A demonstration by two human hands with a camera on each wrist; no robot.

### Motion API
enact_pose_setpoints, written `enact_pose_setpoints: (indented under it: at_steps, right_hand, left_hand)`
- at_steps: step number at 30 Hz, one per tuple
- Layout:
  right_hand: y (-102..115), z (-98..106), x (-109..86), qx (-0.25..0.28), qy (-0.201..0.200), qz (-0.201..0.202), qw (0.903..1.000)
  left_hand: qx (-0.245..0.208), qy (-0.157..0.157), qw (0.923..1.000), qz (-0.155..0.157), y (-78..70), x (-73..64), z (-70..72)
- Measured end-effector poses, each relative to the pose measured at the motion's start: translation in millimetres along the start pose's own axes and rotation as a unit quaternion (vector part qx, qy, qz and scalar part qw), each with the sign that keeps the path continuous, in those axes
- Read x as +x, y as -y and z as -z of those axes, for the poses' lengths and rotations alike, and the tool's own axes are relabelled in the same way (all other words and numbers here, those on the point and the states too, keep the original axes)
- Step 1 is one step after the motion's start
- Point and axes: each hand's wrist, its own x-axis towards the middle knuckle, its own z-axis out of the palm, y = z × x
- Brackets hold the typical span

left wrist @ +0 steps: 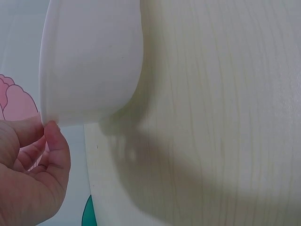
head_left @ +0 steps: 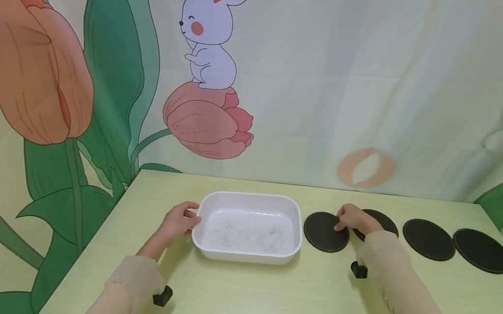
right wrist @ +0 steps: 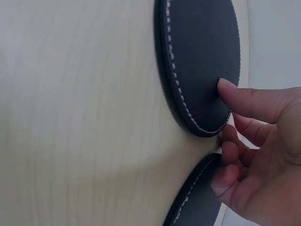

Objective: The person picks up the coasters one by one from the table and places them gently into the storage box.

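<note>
A white rectangular dish (head_left: 244,257) with rounded corners stands on the table, some faint grey marks on its inner floor. At its left end my left hand (head_left: 178,221) pinches the rim between thumb and fingers; the left wrist view shows the dish's outer wall (left wrist: 94,61) close up. To the right of the dish is a round black coaster (head_left: 323,232) with white edge stitching. My right hand (head_left: 356,219) grips this coaster's right edge, thumb on top and fingers at the rim. Partly behind that hand lies a second black coaster (head_left: 383,221).
Two more round black coasters, one nearer (head_left: 429,239) and one farther right (head_left: 482,251), lie in the same row. Behind the pale wood-grain table (head_left: 264,301) hangs a printed cloth (head_left: 310,81) with a rabbit and tulips. Each wrist carries a small black device (head_left: 162,296).
</note>
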Motion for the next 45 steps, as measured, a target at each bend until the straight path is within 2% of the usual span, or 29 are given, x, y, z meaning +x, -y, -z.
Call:
enact_pose_setpoints:
  at_steps: [12, 17, 22, 33, 38, 45]
  right_hand:
    - [0.1, 10.9, -15.8, 0.066, 0.004, 0.022, 0.9976]
    - [1.0, 21.2, -27.9, 0.114, 0.012, 0.040, 0.9926]
    - [3.7, 33.6, -41.6, 0.180, 0.027, 0.061, 0.9814]
    - [12.7, 52.6, -54.7, 0.267, 0.037, 0.084, 0.9593]
    - [26.8, 48.0, -55.2, 0.304, 0.046, 0.093, 0.9469]
    - [52.4, 31.2, -53.7, 0.360, 0.065, 0.088, 0.9264]
  left_hand:
    - [0.005, 0.003, 1.0000, 0.005, 0.0, 0.7, -0.4]
    - [0.008, 0.007, 0.9999, 0.004, 0.4, 0.9, 0.5]
    - [0.011, 0.008, 0.9999, 0.007, 0.1, 0.8, 0.5]
    - [0.013, 0.011, 0.9998, 0.009, -0.4, 1.0, 1.1]
    - [0.014, 0.010, 0.9998, 0.006, -0.9, 0.5, 1.9]
    - [0.011, 0.011, 0.9999, -0.004, 0.4, 0.9, 0.7]
